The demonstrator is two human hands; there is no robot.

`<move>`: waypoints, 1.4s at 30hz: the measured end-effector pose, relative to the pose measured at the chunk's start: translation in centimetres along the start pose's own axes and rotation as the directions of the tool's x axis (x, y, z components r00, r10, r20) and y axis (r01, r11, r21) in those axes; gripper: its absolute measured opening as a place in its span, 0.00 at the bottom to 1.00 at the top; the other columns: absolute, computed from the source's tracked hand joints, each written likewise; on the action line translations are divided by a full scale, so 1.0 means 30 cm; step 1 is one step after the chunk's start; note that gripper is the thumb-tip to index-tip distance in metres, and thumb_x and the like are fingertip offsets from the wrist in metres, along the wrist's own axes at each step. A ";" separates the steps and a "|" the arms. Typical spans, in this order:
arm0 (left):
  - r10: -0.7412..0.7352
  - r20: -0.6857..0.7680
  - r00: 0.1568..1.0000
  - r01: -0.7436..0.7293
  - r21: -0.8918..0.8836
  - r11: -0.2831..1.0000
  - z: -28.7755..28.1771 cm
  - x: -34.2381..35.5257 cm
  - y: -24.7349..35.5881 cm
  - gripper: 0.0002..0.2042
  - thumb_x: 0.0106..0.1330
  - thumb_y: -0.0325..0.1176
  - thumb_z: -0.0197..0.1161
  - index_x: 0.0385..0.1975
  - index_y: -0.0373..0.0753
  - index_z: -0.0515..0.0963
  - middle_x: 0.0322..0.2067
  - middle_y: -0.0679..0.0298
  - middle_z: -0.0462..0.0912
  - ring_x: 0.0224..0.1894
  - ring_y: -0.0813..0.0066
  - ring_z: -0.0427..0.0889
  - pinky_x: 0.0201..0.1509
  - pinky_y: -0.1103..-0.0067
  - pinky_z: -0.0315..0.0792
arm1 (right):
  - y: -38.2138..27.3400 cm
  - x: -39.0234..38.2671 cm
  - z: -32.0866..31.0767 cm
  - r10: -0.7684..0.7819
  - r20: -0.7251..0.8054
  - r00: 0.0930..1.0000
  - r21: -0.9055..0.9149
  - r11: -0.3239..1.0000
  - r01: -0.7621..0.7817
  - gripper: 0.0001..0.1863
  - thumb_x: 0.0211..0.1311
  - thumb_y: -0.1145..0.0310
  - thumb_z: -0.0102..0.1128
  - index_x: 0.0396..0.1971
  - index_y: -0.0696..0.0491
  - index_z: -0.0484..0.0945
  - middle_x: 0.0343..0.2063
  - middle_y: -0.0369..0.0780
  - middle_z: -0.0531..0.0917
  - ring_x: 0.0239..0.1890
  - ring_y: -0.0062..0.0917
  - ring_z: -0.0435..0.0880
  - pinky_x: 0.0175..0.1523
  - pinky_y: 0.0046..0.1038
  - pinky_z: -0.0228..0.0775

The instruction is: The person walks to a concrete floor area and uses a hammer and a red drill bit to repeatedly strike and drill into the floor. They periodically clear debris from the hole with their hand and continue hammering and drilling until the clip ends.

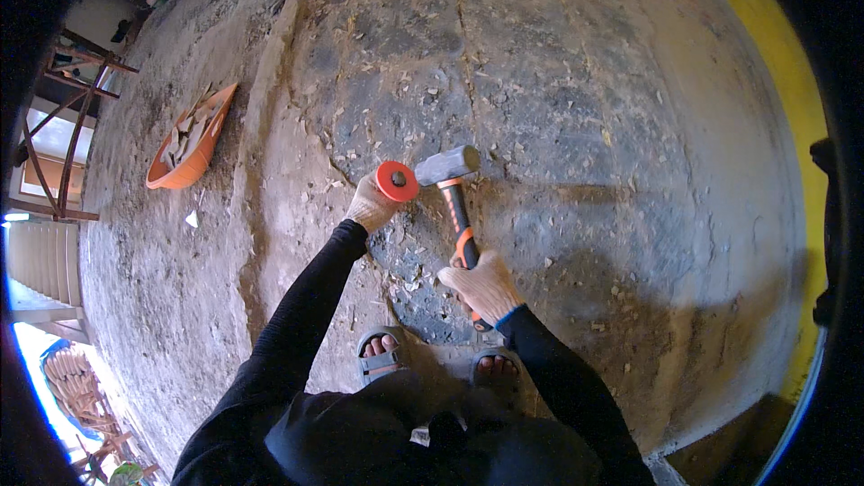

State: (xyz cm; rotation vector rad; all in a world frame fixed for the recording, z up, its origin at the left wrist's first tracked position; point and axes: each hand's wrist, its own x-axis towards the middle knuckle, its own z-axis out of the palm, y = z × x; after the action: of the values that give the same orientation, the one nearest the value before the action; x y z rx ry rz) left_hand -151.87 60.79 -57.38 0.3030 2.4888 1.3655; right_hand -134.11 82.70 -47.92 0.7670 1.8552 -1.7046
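Note:
In a knitted cream glove, my left hand [372, 202] grips a chisel with a round red guard [387, 182] and a dark struck end; the rest of the chisel is hidden beneath it. My right hand [481, 283], gloved too, holds a sledgehammer by its black and orange handle [457, 216]. The hammer's grey steel head [448, 164] is just right of the guard. Below lies a rough, cracked concrete floor [540, 99] with pale chips scattered over it.
An orange basin [196, 162] holding broken pieces sits left, beside a small white fragment [192, 218]. A rusty frame [65, 171] lines the far left, above a pile of wood [76, 382] lower down. A yellow wall [796, 99] runs along the right. My sandaled feet [380, 351] show below.

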 end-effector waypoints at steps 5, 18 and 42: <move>0.080 0.035 0.996 -0.082 0.079 0.993 -0.006 -0.010 0.006 0.22 0.60 0.38 0.80 0.52 0.37 0.84 0.46 0.61 0.91 0.50 0.72 0.88 0.57 0.72 0.80 | -0.033 -0.026 -0.030 -0.205 -0.186 0.961 0.346 0.902 0.259 0.11 0.57 0.69 0.74 0.29 0.51 0.76 0.18 0.31 0.78 0.14 0.17 0.76 0.18 0.26 0.68; 0.053 0.067 0.996 -0.060 0.114 0.992 0.005 0.001 -0.024 0.23 0.59 0.33 0.79 0.54 0.39 0.83 0.49 0.64 0.90 0.53 0.75 0.86 0.59 0.73 0.79 | -0.038 -0.033 -0.051 -0.259 -0.219 0.941 0.293 0.902 0.316 0.11 0.58 0.70 0.74 0.28 0.52 0.77 0.18 0.31 0.79 0.15 0.19 0.78 0.23 0.25 0.70; 0.060 0.016 0.998 -0.062 0.157 0.986 -0.003 0.001 0.016 0.17 0.66 0.38 0.75 0.50 0.38 0.84 0.45 0.60 0.91 0.50 0.72 0.88 0.56 0.72 0.80 | -0.005 -0.014 -0.003 -0.118 -0.125 0.985 0.240 0.960 0.146 0.13 0.52 0.71 0.74 0.30 0.54 0.75 0.21 0.31 0.77 0.16 0.17 0.76 0.21 0.24 0.68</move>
State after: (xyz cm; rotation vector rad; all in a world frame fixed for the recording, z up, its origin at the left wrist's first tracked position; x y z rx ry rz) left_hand -151.92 60.99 -56.93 0.4224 2.6030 1.1874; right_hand -133.91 82.74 -47.50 0.8662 1.8208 -2.0467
